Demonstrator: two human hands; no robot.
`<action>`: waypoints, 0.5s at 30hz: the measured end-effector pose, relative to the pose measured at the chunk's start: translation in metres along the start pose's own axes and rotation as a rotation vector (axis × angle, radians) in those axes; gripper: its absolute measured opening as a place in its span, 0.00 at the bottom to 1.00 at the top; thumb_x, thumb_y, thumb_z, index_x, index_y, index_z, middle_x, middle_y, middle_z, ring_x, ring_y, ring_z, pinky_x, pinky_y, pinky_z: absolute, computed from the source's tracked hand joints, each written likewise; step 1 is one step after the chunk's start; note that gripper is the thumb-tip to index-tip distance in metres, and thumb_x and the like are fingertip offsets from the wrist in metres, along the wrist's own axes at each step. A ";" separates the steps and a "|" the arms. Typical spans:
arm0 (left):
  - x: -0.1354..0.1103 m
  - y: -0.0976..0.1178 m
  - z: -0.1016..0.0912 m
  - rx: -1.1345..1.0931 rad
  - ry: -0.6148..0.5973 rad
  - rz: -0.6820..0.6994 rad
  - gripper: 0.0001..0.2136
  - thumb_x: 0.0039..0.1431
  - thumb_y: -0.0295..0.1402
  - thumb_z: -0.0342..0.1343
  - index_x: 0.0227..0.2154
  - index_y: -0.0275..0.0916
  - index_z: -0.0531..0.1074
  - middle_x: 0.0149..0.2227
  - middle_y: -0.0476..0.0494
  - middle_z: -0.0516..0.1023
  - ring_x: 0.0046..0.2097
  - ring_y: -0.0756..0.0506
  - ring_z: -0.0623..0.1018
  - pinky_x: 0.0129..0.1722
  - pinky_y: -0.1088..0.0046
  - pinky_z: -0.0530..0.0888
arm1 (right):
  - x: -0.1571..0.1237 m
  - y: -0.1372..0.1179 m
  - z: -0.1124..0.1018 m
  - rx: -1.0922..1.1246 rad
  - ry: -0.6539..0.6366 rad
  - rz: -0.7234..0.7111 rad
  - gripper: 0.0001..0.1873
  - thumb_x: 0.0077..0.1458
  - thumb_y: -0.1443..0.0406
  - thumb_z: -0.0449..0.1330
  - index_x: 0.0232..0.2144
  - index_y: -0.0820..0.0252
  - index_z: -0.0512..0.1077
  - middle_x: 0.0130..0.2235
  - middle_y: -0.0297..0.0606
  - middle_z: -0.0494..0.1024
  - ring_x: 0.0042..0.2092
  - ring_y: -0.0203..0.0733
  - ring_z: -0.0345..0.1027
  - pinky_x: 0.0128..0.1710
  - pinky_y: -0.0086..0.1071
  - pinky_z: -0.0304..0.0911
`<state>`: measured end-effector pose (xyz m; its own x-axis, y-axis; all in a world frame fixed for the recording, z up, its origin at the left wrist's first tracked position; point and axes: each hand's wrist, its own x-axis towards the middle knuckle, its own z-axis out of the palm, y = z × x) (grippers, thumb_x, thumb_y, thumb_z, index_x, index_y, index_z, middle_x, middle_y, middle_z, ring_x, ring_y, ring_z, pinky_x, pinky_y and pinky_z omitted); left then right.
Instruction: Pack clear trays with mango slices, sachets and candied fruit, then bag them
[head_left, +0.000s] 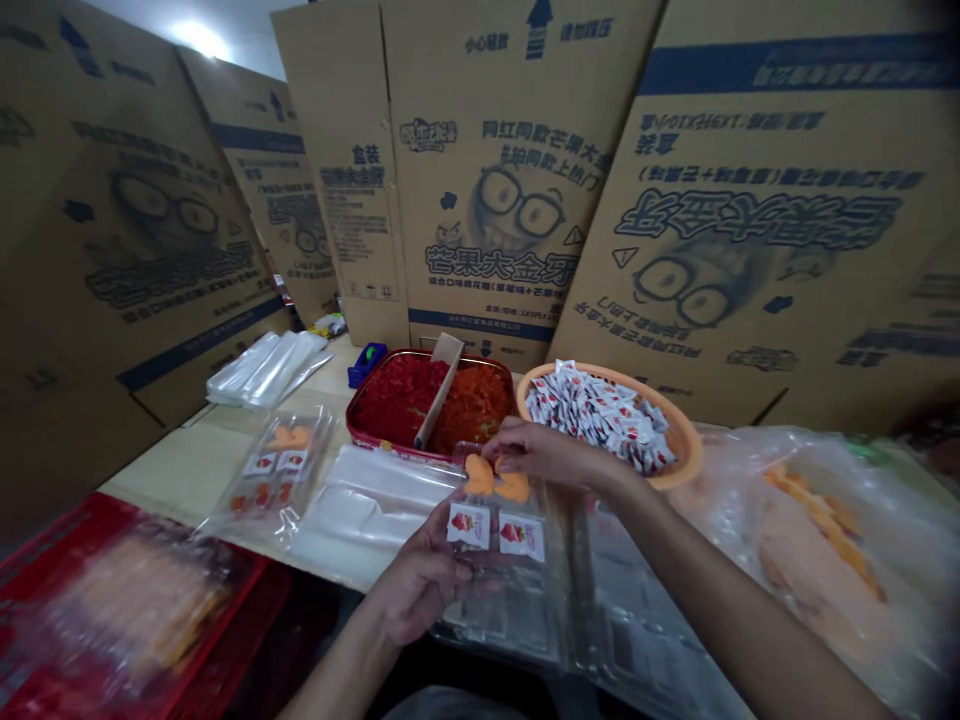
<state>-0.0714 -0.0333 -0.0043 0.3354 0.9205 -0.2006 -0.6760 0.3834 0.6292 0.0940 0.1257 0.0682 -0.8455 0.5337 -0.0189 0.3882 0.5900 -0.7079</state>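
My left hand (427,575) grips a clear plastic tray (499,590) by its left edge, tilted toward me. Two white sachets (469,526) with red prints lie side by side in its middle compartments. Above them, orange candy pieces (478,474) sit in the top part of the tray. The fingers of my right hand (529,448) are closed on the right-hand orange piece, partly covering it. Below the sachets the tray's compartments look clear, though reflections blur them.
A red tin (352,425) of red and orange bits, split by a cardboard strip (441,390), stands behind. Right of it is an orange basket (686,455) of sachets. A packed tray (277,465), plastic bags (262,370), a tape dispenser (367,365) and tall cartons (517,120) surround the table.
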 end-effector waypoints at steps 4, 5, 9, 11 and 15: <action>-0.003 0.010 -0.011 -0.023 0.033 0.030 0.43 0.39 0.14 0.50 0.59 0.51 0.46 0.47 0.42 0.73 0.48 0.39 0.73 0.45 0.59 0.67 | 0.016 -0.006 0.010 -0.056 0.026 -0.057 0.10 0.47 0.70 0.57 0.35 0.60 0.72 0.35 0.36 0.66 0.37 0.35 0.62 0.37 0.29 0.60; -0.004 0.013 -0.014 -0.030 0.036 0.039 0.43 0.39 0.14 0.50 0.59 0.51 0.46 0.46 0.42 0.73 0.48 0.39 0.73 0.45 0.59 0.67 | 0.022 -0.008 0.011 -0.047 0.058 -0.068 0.10 0.47 0.70 0.57 0.35 0.60 0.72 0.35 0.36 0.66 0.36 0.35 0.62 0.36 0.29 0.60; -0.016 0.030 -0.029 -0.037 0.094 0.099 0.44 0.39 0.14 0.50 0.60 0.50 0.44 0.44 0.40 0.74 0.47 0.39 0.74 0.45 0.59 0.67 | 0.067 -0.008 0.007 -0.007 0.327 -0.079 0.08 0.50 0.66 0.55 0.34 0.60 0.71 0.35 0.36 0.69 0.34 0.35 0.64 0.35 0.30 0.61; -0.027 0.041 -0.040 -0.034 0.154 0.142 0.44 0.40 0.15 0.50 0.60 0.49 0.42 0.44 0.40 0.75 0.48 0.39 0.73 0.46 0.58 0.67 | 0.103 -0.006 0.007 -0.125 0.344 -0.015 0.09 0.52 0.66 0.52 0.33 0.61 0.71 0.34 0.37 0.72 0.35 0.35 0.66 0.35 0.29 0.61; -0.050 0.065 -0.068 -0.035 0.327 0.247 0.42 0.44 0.17 0.51 0.60 0.50 0.43 0.46 0.41 0.74 0.50 0.39 0.71 0.49 0.59 0.66 | 0.177 0.002 0.025 -0.408 0.033 0.096 0.10 0.51 0.72 0.52 0.32 0.61 0.73 0.36 0.37 0.76 0.38 0.35 0.69 0.38 0.26 0.61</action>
<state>-0.1766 -0.0496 -0.0040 -0.0623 0.9584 -0.2784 -0.7338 0.1450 0.6637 -0.0642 0.2057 0.0459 -0.7891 0.6128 -0.0437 0.5834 0.7251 -0.3658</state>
